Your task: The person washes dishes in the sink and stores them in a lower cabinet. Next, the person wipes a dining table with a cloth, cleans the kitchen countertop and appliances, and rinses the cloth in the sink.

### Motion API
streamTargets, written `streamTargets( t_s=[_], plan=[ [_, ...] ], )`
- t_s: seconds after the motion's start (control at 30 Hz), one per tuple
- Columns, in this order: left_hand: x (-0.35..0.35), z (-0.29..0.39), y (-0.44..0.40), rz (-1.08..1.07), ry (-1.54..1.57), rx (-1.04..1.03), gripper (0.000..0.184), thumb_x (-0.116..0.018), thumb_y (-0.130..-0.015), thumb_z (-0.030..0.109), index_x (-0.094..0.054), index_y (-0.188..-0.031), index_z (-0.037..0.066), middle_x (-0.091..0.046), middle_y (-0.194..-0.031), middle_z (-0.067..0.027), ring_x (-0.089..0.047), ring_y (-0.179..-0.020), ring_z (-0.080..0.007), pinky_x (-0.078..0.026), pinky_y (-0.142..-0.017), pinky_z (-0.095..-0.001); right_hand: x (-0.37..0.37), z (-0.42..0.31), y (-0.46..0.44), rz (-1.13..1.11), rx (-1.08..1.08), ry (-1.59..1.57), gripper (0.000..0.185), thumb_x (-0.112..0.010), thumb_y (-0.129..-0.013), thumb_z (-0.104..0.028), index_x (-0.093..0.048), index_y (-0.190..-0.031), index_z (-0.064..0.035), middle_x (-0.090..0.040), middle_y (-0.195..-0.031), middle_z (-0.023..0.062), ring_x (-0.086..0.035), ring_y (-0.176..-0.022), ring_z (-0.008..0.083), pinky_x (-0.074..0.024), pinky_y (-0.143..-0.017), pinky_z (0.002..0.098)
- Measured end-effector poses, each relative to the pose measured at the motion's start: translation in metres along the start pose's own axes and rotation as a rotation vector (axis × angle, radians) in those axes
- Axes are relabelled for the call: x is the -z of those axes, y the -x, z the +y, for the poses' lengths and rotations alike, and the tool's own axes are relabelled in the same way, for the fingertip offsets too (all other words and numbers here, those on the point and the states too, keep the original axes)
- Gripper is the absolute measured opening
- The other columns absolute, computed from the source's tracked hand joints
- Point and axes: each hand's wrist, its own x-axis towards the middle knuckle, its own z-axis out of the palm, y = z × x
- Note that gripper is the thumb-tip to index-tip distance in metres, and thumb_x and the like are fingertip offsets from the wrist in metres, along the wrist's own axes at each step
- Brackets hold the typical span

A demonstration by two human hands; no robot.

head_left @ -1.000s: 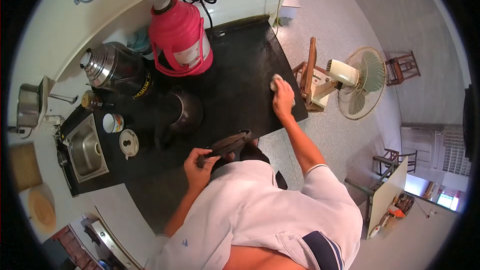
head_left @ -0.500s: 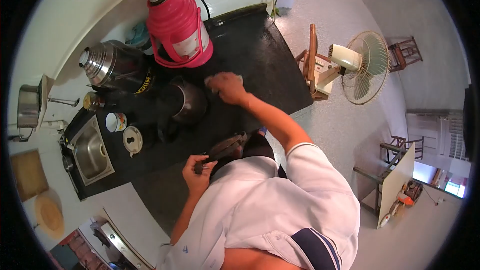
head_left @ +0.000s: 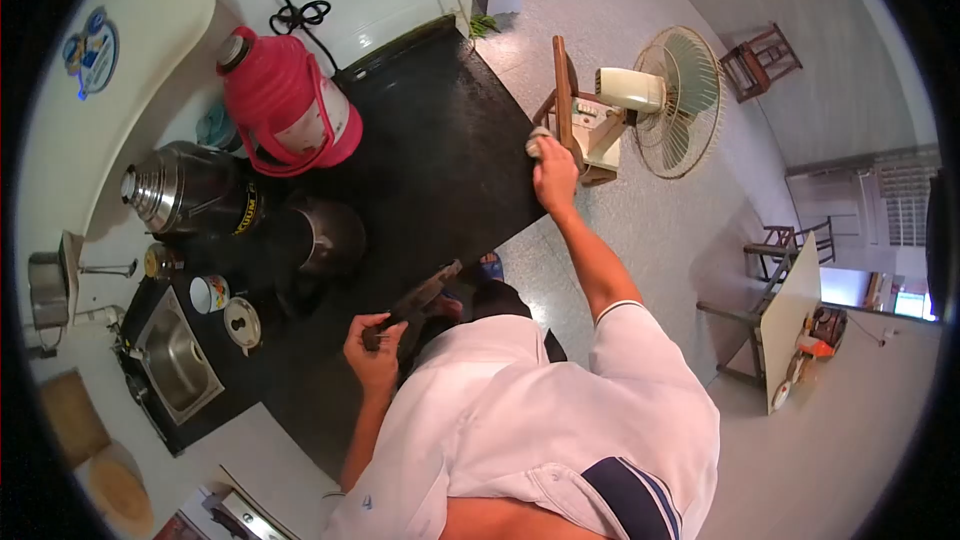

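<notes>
My right hand (head_left: 555,175) is closed on a pale cloth (head_left: 537,143) at the right edge of the black countertop (head_left: 440,130). Near the counter's front edge, my left hand (head_left: 374,352) grips the handle of a dark, flat pan-like object (head_left: 428,289), seen nearly edge-on. A dark metal pot (head_left: 335,236) stands on the counter beyond the left hand. Behind it is a pink thermos flask (head_left: 290,105) with its handle hanging down in front.
A steel vacuum flask (head_left: 190,190), a white cup (head_left: 209,293), a lid (head_left: 242,324) and a sink (head_left: 178,358) are at the left. Past the counter's right edge stands a fan (head_left: 670,100) beside a wooden chair (head_left: 564,90). A table (head_left: 790,315) is farther right.
My right hand with the cloth went from the counter's right side in to beside the pot, then back out to the right edge. My left hand keeps its hold. The view has shifted.
</notes>
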Motion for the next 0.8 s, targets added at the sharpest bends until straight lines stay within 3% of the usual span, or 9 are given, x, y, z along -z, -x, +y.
streamTargets(
  t_s=[0.07, 0.13, 0.2, 0.37, 0.4, 0.47, 0.53, 0.57, 0.8],
  plan=[
    [-0.003, 0.002, -0.003, -0.001, -0.069, 0.006, 0.019, -0.073, -0.074, -0.001, -0.059, -0.087, 0.001, -0.054, -0.074, 0.0010, -0.051, -0.066, -0.0062, -0.043, -0.059, -0.0212, 0.003, 0.014, 0.018, 0.057, -0.256, 0.067, 0.052, -0.056, -0.072, 0.001, -0.052, -0.122, -0.0096, -0.051, -0.127, 0.0119, -0.050, -0.111, 0.0329, -0.0383, -0.094, 0.0437],
    [-0.009, 0.000, -0.007, 0.013, -0.125, 0.011, 0.020, -0.073, -0.075, 0.000, -0.058, -0.089, 0.002, -0.053, -0.071, 0.0019, -0.050, -0.064, -0.0058, -0.041, -0.056, -0.0206, 0.012, 0.018, 0.045, 0.049, -0.209, 0.048, 0.055, -0.056, -0.071, 0.002, -0.050, -0.125, -0.0081, -0.048, -0.129, 0.0137, -0.048, -0.113, 0.0340, -0.0376, -0.095, 0.0436],
    [-0.018, -0.007, -0.016, 0.116, 0.158, 0.284, 0.024, -0.072, -0.074, 0.001, -0.057, -0.092, 0.004, -0.049, -0.068, 0.0029, -0.045, -0.055, -0.0056, -0.034, -0.048, -0.0212, 0.026, 0.014, 0.069, 0.040, -0.152, 0.037, 0.057, -0.056, -0.071, 0.003, -0.048, -0.127, -0.0066, -0.046, -0.132, 0.0155, -0.047, -0.114, 0.0350, -0.0369, -0.096, 0.0434],
    [-0.057, 0.005, -0.069, 0.113, 0.427, 0.410, 0.029, -0.072, -0.073, -0.002, -0.054, -0.095, 0.005, -0.047, -0.063, 0.0020, -0.038, -0.044, -0.0066, -0.027, -0.041, -0.0238, 0.043, 0.009, 0.120, 0.024, -0.314, -0.243, 0.053, -0.050, -0.073, 0.001, -0.048, -0.126, 0.0004, -0.049, -0.125, 0.0220, -0.045, -0.119, 0.0369, -0.0321, -0.105, 0.0418],
    [-0.066, 0.004, -0.084, 0.059, 0.476, 0.426, 0.027, -0.072, -0.075, -0.001, -0.054, -0.094, 0.006, -0.046, -0.062, 0.0022, -0.037, -0.043, -0.0071, -0.026, -0.041, -0.0235, 0.040, 0.014, 0.131, 0.028, -0.305, -0.248, 0.053, -0.050, -0.073, 0.001, -0.048, -0.126, 0.0004, -0.049, -0.125, 0.0220, -0.045, -0.119, 0.0369, -0.0321, -0.105, 0.0418],
    [-0.084, -0.006, -0.118, -0.060, 0.569, 0.495, 0.023, -0.072, -0.078, 0.003, -0.053, -0.090, 0.008, -0.044, -0.060, 0.0028, -0.037, -0.042, -0.0078, -0.025, -0.040, -0.0232, 0.038, 0.026, 0.159, -0.108, -0.581, -0.409, 0.048, -0.048, -0.080, -0.004, -0.048, -0.128, 0.0011, -0.052, -0.124, 0.0207, -0.049, -0.117, 0.0332, -0.0347, -0.103, 0.0394],
    [-0.100, -0.034, -0.158, -0.196, 0.673, 0.612, 0.022, -0.073, -0.080, 0.009, -0.052, -0.084, 0.012, -0.041, -0.058, 0.0037, -0.035, -0.041, -0.0081, -0.025, -0.040, -0.0234, 0.047, 0.022, 0.180, -0.077, -0.801, -0.527, 0.046, -0.050, -0.085, -0.013, -0.048, -0.129, 0.0008, -0.056, -0.121, 0.0187, -0.054, -0.112, 0.0287, -0.0401, -0.098, 0.0364],
    [-0.109, -0.052, -0.177, -0.269, 0.732, 0.674, 0.022, -0.073, -0.081, 0.011, -0.051, -0.082, 0.013, -0.039, -0.057, 0.0040, -0.035, -0.040, -0.0082, -0.025, -0.039, -0.0237, 0.049, 0.026, 0.192, -0.075, -0.794, -0.535, 0.046, -0.050, -0.085, -0.013, -0.048, -0.129, 0.0008, -0.056, -0.121, 0.0187, -0.054, -0.112, 0.0287, -0.0401, -0.098, 0.0364],
    [-0.168, -0.114, -0.259, -0.206, 0.663, 0.791, 0.026, -0.076, -0.079, 0.014, -0.049, -0.078, 0.015, -0.037, -0.055, 0.0038, -0.035, -0.040, -0.0091, -0.026, -0.038, -0.0248, 0.090, 0.044, 0.245, -0.128, -1.051, -0.499, 0.046, -0.055, -0.086, -0.020, -0.049, -0.129, -0.0028, -0.060, -0.114, 0.0148, -0.058, -0.101, 0.0232, -0.0453, -0.087, 0.0333]
  ],
)
